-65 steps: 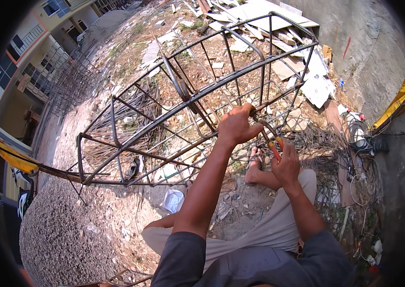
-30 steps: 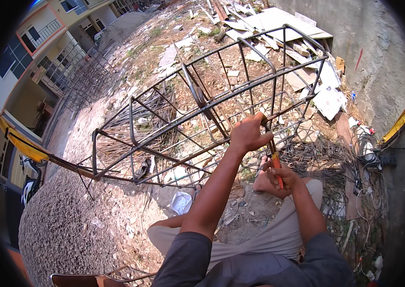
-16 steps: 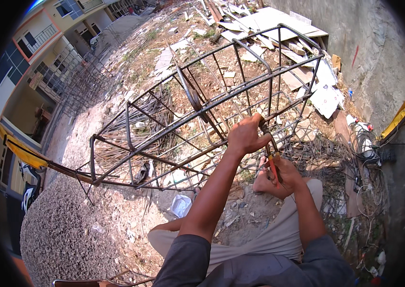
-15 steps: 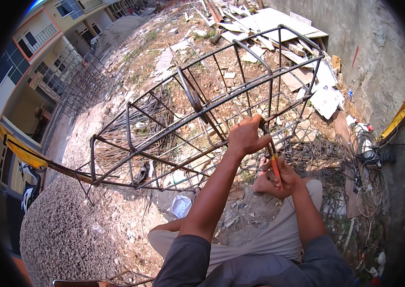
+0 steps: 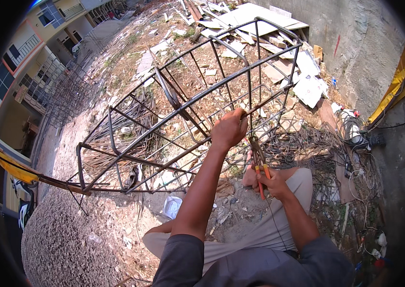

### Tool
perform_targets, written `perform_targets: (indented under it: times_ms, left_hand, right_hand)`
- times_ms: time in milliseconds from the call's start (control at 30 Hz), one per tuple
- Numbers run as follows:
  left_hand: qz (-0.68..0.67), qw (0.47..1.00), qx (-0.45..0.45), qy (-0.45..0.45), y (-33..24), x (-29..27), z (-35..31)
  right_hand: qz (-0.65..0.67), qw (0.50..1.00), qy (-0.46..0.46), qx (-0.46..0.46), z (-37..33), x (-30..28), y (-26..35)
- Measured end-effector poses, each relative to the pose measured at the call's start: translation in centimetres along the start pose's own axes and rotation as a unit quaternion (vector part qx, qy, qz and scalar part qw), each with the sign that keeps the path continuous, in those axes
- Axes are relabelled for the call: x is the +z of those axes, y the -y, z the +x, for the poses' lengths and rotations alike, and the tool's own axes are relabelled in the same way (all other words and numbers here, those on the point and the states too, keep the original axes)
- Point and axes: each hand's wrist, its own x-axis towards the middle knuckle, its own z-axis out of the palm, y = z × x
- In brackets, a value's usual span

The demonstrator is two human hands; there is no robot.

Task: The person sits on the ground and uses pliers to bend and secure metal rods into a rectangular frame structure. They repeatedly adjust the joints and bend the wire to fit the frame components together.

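Note:
A long cage of steel rebar (image 5: 195,101) stretches across in front of me, its bars joined by bent hoops. My left hand (image 5: 230,128) is wrapped round the cage's near bar, right of its middle. Below that bar, my right hand (image 5: 272,183) holds tower pincers (image 5: 260,165) with orange and yellow handles. The handles are somewhat spread, and the dark jaws point up, a little under the left hand. From the right hand a thin dark wire (image 5: 275,222) hangs over my trouser leg. Whether the jaws touch anything is too small to tell.
Gravel (image 5: 63,239) is heaped at the left. Loose rebar (image 5: 111,153) lies beyond the cage, and tangled steel pieces (image 5: 303,148) lie at the right. Broken white boards (image 5: 260,19) are piled by the concrete wall (image 5: 355,62). A white plastic container (image 5: 172,207) sits near my legs.
The pincers have come down from the near bar, away from my left hand, and their handles are wider apart. My left hand stays at the bar. The whole view has shifted slightly.

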Motion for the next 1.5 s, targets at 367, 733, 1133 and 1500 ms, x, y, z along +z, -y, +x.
perform_targets:
  times_ms: [367,733,1133,1500]
  left_hand:
    - [0.007,1.0,0.006,-0.007,-0.8,0.0,-0.5]
    - [0.046,0.998,-0.024,-0.019,-0.8,0.6,-0.2]
    - [0.066,0.997,-0.041,0.029,-1.6,-0.1,0.0]
    - [0.105,0.957,0.144,-0.23,0.7,3.4,-2.5]
  right_hand:
    - [-0.139,0.983,-0.12,-0.009,-3.7,-0.8,-0.6]
    - [-0.626,0.717,-0.299,-0.07,-13.2,-3.5,0.0]
    - [-0.676,0.631,-0.363,-0.113,-15.3,-4.8,-4.0]
    - [-0.63,0.704,-0.32,-0.069,-16.5,-5.3,-2.8]
